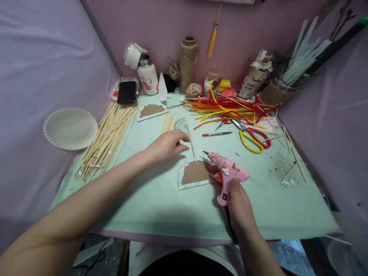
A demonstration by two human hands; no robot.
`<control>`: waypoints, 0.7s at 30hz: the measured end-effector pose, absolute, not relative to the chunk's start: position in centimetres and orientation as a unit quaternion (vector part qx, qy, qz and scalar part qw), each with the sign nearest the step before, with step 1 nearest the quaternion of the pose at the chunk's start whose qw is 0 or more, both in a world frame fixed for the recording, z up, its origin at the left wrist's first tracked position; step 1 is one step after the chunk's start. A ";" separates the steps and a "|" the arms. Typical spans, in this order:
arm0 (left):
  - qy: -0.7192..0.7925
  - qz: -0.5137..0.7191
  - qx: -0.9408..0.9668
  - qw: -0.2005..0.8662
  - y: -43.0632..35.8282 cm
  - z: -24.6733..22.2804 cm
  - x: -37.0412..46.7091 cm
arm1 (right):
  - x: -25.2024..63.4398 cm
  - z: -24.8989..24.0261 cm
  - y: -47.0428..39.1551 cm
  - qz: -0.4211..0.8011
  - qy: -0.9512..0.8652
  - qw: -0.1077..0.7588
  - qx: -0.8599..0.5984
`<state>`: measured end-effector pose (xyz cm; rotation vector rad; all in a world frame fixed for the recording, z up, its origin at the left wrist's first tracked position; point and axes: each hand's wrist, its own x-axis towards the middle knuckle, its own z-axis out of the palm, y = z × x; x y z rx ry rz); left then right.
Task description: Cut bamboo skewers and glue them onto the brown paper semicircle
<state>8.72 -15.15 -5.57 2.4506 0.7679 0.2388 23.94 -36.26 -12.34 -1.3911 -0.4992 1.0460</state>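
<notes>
My right hand (237, 199) is wrapped round a pink glue gun (227, 170), its nozzle pointing up and left. Just under the gun lies a brown half-round cardboard piece (195, 173) with a pale patterned rim; the fingertips of my right hand are by its right side. A thin stick (191, 140) stands out from the top of that piece. Left of the stick, my left hand (172, 145) hovers with its fingers apart and nothing in them. Beyond it are short sticks (169, 122), a clear protractor (181, 124) and a second half-round piece (152, 111).
Long wooden sticks (110, 134) and a paper plate (70, 128) are at left. Pipe cleaners (230, 107), scissors (253, 140) and a red pen (217, 134) lie to the right. Along the back stand a white bottle (148, 78) and a twine spool (188, 65).
</notes>
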 end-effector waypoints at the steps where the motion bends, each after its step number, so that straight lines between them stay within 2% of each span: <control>1: 0.318 0.098 0.904 0.268 -16.6 -5.6 8.2 | 23.8 -12.1 -36.2 0.459 -0.217 0.624 -0.594; 8: 0.331 0.078 0.910 0.237 -24.6 -7.7 6.7 | 23.4 -10.4 -36.1 0.473 -0.216 0.683 -0.513; 21: 0.328 0.090 0.914 0.223 -24.4 -8.7 6.0 | 24.8 -11.0 -37.6 0.457 -0.151 0.685 -0.547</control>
